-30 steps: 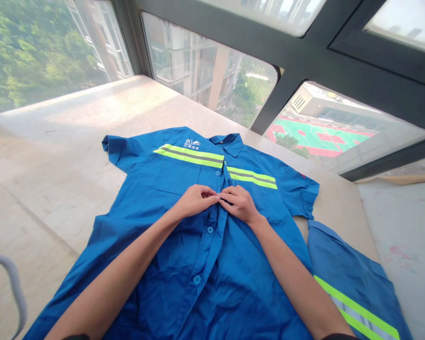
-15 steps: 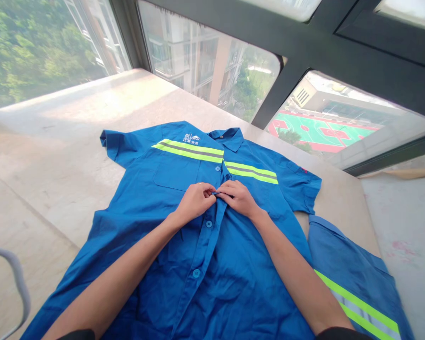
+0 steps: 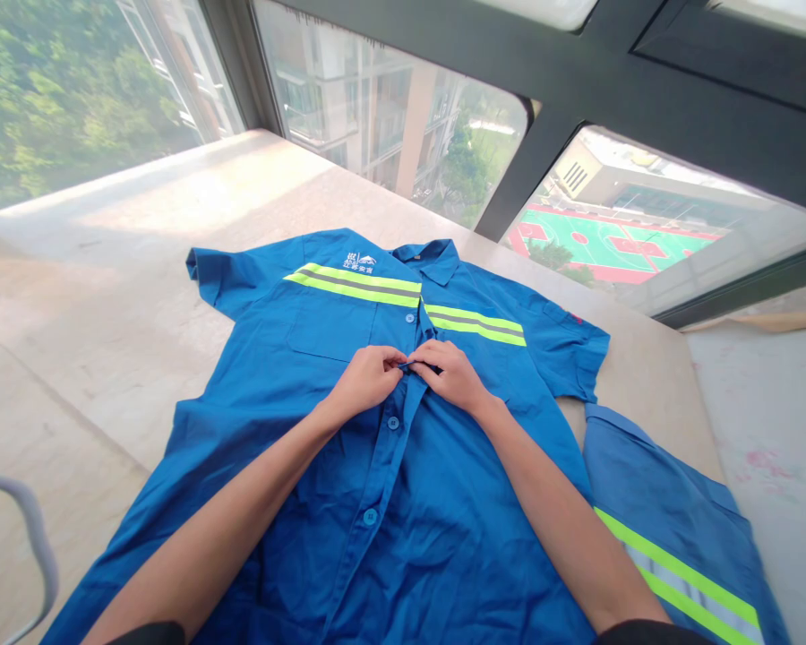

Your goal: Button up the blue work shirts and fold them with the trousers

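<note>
A blue short-sleeved work shirt [image 3: 484, 502] lies face up, its collar toward the window and yellow-green reflective bands across the chest. At the front opening, below those bands, my left hand [image 3: 369, 376] pinches the cloth of the placket. My right hand [image 3: 451, 369] grips the facing edge close beside it, the fingertips of both nearly touching. Whatever button is between them is hidden by the fingers. One button [image 3: 409, 318] shows above my hands. Below them, an upper button [image 3: 393, 423] and a lower button [image 3: 370, 517] lie exposed on the placket.
Blue trousers or another folded blue garment [image 3: 664, 484] with a reflective band lies at the right. The pale stone sill [image 3: 94, 296] runs under the shirt to the window frame [image 3: 591, 81]. A grey-white cable or tube [image 3: 37, 528] curves in at the left edge.
Both hands stay at the same spot on the placket, with only slight finger movement. The view has shifted a little.
</note>
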Available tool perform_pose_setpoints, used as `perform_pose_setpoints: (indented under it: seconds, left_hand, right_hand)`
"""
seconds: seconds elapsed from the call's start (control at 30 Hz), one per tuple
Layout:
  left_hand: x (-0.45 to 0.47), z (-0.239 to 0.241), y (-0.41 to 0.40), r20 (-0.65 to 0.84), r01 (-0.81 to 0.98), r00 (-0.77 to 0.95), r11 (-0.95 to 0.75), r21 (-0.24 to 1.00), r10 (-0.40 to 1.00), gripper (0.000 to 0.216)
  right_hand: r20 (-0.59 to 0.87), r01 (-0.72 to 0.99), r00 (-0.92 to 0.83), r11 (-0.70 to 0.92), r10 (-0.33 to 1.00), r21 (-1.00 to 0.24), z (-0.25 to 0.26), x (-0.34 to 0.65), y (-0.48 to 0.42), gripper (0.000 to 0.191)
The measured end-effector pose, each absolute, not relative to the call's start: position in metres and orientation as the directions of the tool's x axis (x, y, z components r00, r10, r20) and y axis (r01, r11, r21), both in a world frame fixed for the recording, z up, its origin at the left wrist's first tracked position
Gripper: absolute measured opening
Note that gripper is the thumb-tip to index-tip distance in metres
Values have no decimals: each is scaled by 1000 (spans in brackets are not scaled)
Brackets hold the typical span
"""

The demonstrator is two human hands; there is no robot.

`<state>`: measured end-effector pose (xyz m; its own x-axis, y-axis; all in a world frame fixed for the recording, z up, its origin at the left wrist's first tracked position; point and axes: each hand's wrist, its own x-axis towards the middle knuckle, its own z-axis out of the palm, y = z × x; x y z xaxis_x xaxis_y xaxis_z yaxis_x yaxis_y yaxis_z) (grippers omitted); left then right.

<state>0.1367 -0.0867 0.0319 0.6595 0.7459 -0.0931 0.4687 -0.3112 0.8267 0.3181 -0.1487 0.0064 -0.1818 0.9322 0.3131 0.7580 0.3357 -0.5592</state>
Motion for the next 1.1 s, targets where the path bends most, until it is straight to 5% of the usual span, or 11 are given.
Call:
perform_pose_setpoints:
  seconds: [0.3,0.7,1.1]
  left_hand:
    - [135,28,-87,-81,445,680,-323,835,729,38]
    - [138,30,-90,-42,480,608,-325,815,793,30]
    - [137,25,-87,13,521,656,-465,716,754,24]
  right_hand:
    - [383,719,-106,337,918,-608,3,316,-146,9]
    - [372,691,-227,418,900,-590,1,326,-146,10]
    - [407,798,-438,555,802,-236,7,330,-151,16]
